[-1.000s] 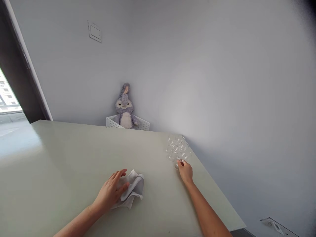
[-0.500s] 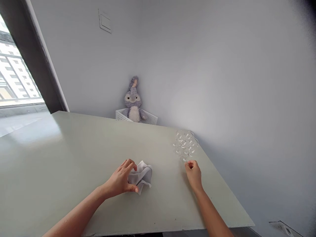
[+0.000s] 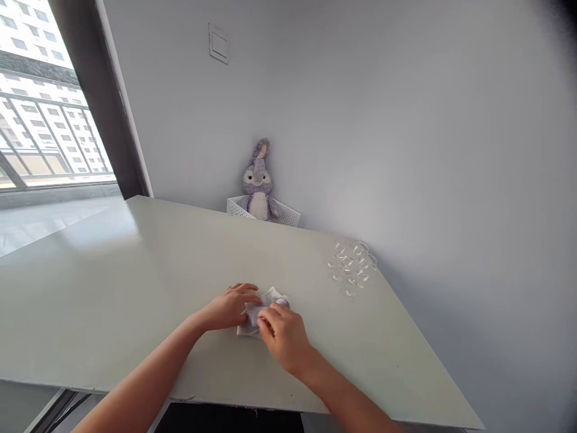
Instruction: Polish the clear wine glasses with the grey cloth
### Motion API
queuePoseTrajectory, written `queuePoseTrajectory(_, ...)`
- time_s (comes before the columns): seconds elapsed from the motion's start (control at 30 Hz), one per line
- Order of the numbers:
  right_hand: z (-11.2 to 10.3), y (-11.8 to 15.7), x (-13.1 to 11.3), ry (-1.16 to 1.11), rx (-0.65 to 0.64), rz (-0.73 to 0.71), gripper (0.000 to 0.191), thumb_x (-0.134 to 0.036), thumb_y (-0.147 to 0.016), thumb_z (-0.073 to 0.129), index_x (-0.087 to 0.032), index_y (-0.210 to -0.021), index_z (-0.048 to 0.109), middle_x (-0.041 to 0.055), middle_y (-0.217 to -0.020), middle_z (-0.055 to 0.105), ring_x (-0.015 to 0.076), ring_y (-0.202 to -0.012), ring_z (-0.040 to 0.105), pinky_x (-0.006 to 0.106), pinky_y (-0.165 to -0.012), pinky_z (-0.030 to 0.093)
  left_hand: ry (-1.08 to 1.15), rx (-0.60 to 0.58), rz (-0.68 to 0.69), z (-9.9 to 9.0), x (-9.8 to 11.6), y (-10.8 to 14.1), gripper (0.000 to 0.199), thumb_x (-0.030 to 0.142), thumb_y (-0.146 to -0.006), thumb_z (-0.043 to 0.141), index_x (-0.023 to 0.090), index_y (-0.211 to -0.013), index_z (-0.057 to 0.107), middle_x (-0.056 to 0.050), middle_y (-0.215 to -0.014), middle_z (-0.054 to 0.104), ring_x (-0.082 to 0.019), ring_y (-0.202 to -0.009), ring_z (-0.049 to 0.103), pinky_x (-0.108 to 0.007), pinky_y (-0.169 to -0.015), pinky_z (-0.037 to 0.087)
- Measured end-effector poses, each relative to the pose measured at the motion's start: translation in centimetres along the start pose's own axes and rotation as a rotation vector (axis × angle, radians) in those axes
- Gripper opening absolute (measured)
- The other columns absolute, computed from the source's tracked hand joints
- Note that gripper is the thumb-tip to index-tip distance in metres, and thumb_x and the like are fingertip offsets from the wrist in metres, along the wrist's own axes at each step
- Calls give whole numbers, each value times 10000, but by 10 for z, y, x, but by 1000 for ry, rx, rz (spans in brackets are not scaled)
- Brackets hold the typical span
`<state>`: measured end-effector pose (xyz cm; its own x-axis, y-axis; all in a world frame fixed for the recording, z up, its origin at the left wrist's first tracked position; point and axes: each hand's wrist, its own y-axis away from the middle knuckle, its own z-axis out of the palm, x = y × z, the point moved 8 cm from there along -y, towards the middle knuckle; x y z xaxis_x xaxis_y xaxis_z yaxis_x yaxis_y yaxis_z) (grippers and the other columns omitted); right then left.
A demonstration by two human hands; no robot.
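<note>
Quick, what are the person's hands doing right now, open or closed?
Left hand: partly closed, fingers on the white cloth.
Right hand: closed over the same cloth; whether it holds anything inside cannot be told.

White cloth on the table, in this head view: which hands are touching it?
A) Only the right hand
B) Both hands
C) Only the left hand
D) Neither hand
B. The left hand reaches the white cloth from one side, while the right hand lies over its middle.
</note>
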<state>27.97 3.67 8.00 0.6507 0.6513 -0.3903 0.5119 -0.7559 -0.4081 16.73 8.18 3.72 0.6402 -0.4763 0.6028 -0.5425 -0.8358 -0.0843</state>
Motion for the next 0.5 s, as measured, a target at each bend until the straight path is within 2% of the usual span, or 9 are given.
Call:
queuePoseTrajectory(0.07, 16, 0, -10, 104, -29, -60, 103, -196, -816, 466, -197, -780, 562, 32, -764, 586, 160, -718, 533, 264, -624, 386, -35, 60, -11, 3, -1, -4, 288, 122, -659, 492, 242, -883, 628, -26, -1178, 522, -219, -1074, 460, -334, -904, 362)
queuePoseTrajectory(0.17, 29, 2, -1, 187, -38, -26, 30, -208, -785, 521, -192, -765, 537, 36, -771, 592, 184, -734, 538, 292, -633, 392, 36, 109, -5, 4, 2, -7, 142, 188, -728, 469, 201, -726, 610, -26, -1068, 578, -182, -959, 512, -275, -809, 395)
queuePoseTrajectory(0.27, 23, 5, 17, 159, 2, 78, 88, -275, -803, 521, -194, -768, 507, 28, -743, 591, 179, -692, 542, 292, -606, 400, 136, 210, -121, -4, -1, -7, 249, 332, -801, 424, 175, -652, 547, -14, -832, 583, -129, -706, 509, -237, -633, 387)
queuePoseTrajectory(0.37, 11, 10, 22, 14, 51, 118, 234, -434, -820, 488, -200, -815, 502, 31, -776, 592, 168, -702, 551, 275, -603, 419, 364, 251, -269, -1, -2, -5, 378, 465, -811, 393, 160, -596, 456, 23, -588, 463, -87, -512, 386, -216, -486, 301)
queuePoseTrajectory(0.5, 5, 15, 13, -120, 85, 141, 437, -566, -748, 512, -196, -982, 500, 61, -883, 592, 196, -795, 553, 282, -641, 440, 741, 243, -317, 17, 14, -7, 432, 556, -799, 365, 160, -644, 440, 30, -555, 454, -74, -476, 352, -202, -448, 270)
